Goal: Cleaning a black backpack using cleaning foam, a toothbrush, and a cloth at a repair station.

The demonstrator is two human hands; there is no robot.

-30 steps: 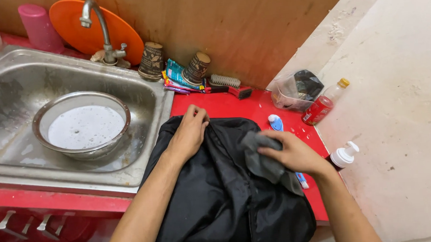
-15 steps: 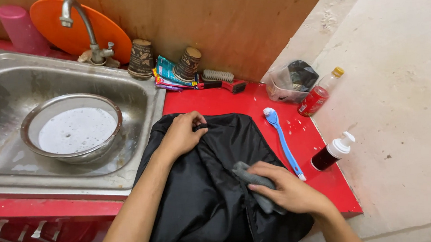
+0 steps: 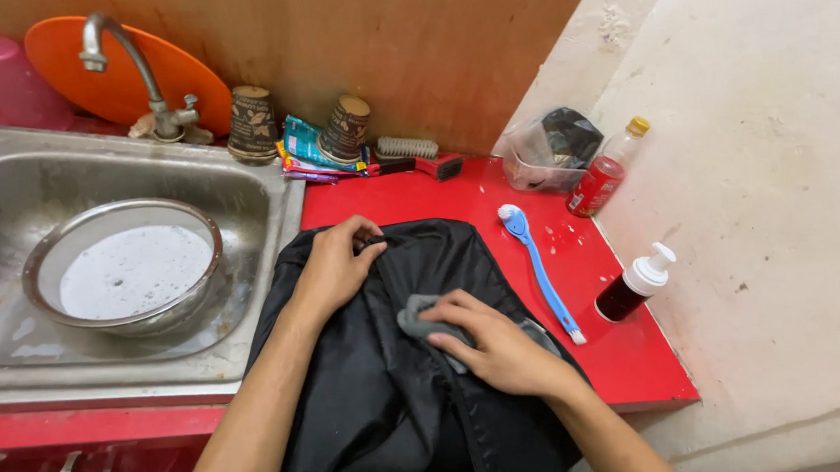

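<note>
Left hand (image 3: 334, 265): forearm runs up from the lower left, wrist straight, fingers curled shut in a pinch grip, thumb tucked toward the knuckles. Right hand (image 3: 490, 343): below and to the right of the left one, forearm entering from the lower right, palm down, fingers pressed flat and pointing toward the left hand. Both forearms bare, hands near each other but not touching.

Bright, even light, prob. from above; soft shadows, sharp focus, slight wide-angle bend at edges.
</note>
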